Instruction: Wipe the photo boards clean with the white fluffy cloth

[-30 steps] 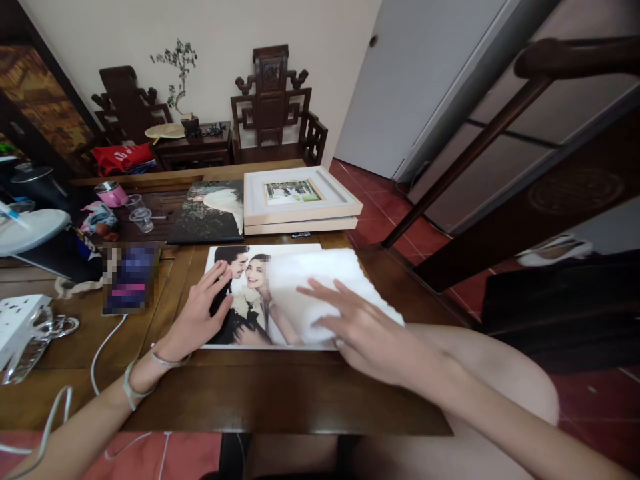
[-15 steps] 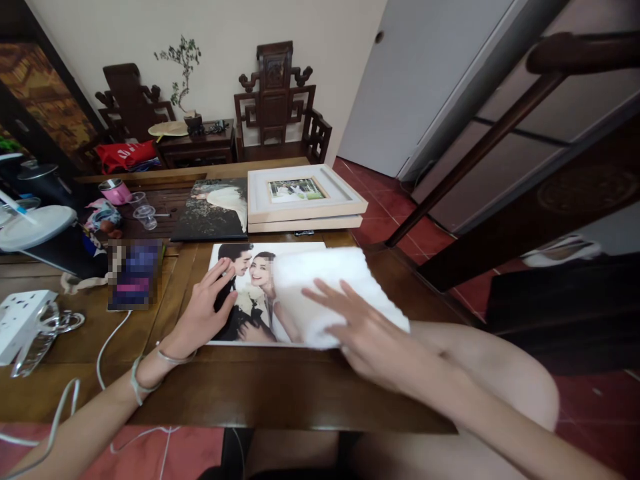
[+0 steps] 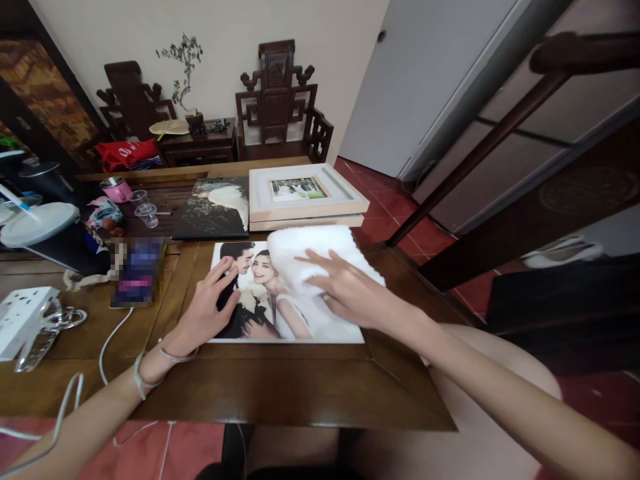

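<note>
A large wedding photo print (image 3: 260,313) lies flat on the dark wooden table (image 3: 280,387). My left hand (image 3: 207,310) rests on its left edge with fingers spread flat, pinning it down. My right hand (image 3: 350,290) lies palm down with fingers stretched out on a folded white cloth (image 3: 310,257), which covers the print's upper right part. Thin bracelets circle my left wrist.
Behind the print lie a dark photo canvas (image 3: 215,210) and two stacked white frames (image 3: 305,197). To the left are a blurred phone (image 3: 137,273), a white power strip (image 3: 23,317) with cables, plastic cups (image 3: 145,212) and a pink mug (image 3: 116,190). Carved chairs stand at the wall.
My right hand has slid the white cloth away from me, from the print's lower right to its upper right, uncovering the lower part. The left hand has stayed put.
</note>
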`<state>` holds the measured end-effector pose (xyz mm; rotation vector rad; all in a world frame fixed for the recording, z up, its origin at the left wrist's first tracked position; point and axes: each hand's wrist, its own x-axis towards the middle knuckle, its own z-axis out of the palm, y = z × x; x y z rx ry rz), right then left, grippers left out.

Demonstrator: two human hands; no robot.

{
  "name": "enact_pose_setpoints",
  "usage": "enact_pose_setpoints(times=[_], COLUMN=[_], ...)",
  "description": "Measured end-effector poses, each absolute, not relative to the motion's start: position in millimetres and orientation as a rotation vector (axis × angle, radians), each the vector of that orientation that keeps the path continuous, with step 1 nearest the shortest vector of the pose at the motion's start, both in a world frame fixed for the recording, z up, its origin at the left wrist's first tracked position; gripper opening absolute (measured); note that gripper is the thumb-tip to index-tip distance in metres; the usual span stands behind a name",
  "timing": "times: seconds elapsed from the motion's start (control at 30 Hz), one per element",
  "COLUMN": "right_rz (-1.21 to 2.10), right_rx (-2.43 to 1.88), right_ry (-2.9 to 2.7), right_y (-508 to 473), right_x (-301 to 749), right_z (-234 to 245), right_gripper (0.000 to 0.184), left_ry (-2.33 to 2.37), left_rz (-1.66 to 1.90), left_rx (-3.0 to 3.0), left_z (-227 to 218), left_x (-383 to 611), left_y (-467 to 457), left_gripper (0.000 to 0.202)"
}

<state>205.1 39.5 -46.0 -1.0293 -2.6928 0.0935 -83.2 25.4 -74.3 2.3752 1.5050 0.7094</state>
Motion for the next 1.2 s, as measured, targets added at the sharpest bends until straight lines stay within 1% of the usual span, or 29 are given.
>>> enact_pose_setpoints(times=[0.1, 0.17, 0.37, 0.5, 0.6, 0.77, 0.87, 0.97, 1.1, 1.17, 1.2], right_rz=[0.053, 0.045, 0.056, 0.115, 0.177, 0.126, 0.067, 0.016, 0.017, 0.038, 0.038], right_rx=[-1.094, -1.092, -0.945, -0.891, -0.902, -1.065, -1.119, -1.132, -1.072, -1.014, -0.969], right_ry=[-2.665, -2.665, -2.639, -2.570, -2.619, -2.731, -2.724, -2.732, -2.736, -2.711, -2.690], right_y=[62, 57, -34, -78, -67, 7, 48, 60, 22, -11, -28], right_x=[203, 204, 201, 195, 190, 182, 178, 176, 175, 173, 172], right_z=[-50, -53, -56, -53, -49, -44, -45, -47, -49, -51, -51], right_gripper=[0.054, 0.050, 0.028, 0.029, 0.027, 0.044, 0.048, 0.047, 0.041, 0.034, 0.027], left_ry=[1.503, 1.513, 1.534, 1.539, 1.552, 1.519, 1.497, 1.497, 1.509, 1.528, 1.540], left_rz=[0.723, 0.733, 0.758, 0.726, 0.673, 0.668, 0.673, 0.675, 0.696, 0.687, 0.679], left_rx=[2.378, 2.360, 2.292, 2.265, 2.280, 2.336, 2.357, 2.354, 2.334, 2.317, 2.305], left_z=[-75, -75, -75, -75, -75, -78, -78, -78, -78, -79, -78], left_x=[-83, -83, -82, -81, -82, -85, -86, -86, -84, -84, -84], left_y=[25, 25, 24, 24, 25, 27, 28, 27, 27, 27, 27], left_gripper=[0.047, 0.046, 0.048, 0.046, 0.048, 0.048, 0.047, 0.047, 0.048, 0.048, 0.048])
